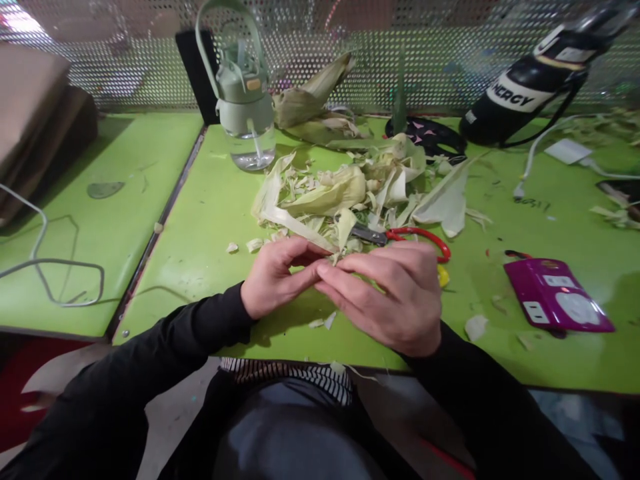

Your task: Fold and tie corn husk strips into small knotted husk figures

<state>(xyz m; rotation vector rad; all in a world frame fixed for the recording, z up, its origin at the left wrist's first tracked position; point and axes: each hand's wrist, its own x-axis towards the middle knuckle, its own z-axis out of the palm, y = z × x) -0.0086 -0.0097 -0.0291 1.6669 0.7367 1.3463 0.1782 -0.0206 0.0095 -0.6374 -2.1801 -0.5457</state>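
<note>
Green table (pixel 200 253) stands against a perforated metal panel (pixel 150 77), and on its middle a loose heap of pale husks (pixel 330 193) is spread. Just in front of this heap, near the table edge, the left hand (pixel 283 273) and the right hand (pixel 393 290) meet at their fingertips. Both grips look narrow, like a pinch, but whether they are closed on something I cannot tell, because the fingers hide it; one small pale scrap (pixel 337 255) shows just beyond the tips. Red-handled scissors (pixel 387 236) lie beyond the right hand, and nobody is holding them. I judge that the step in hand is fine fingertip work on a little piece of husk. In my opinion, the next move calls for a light pinch and a steady left hand
</note>
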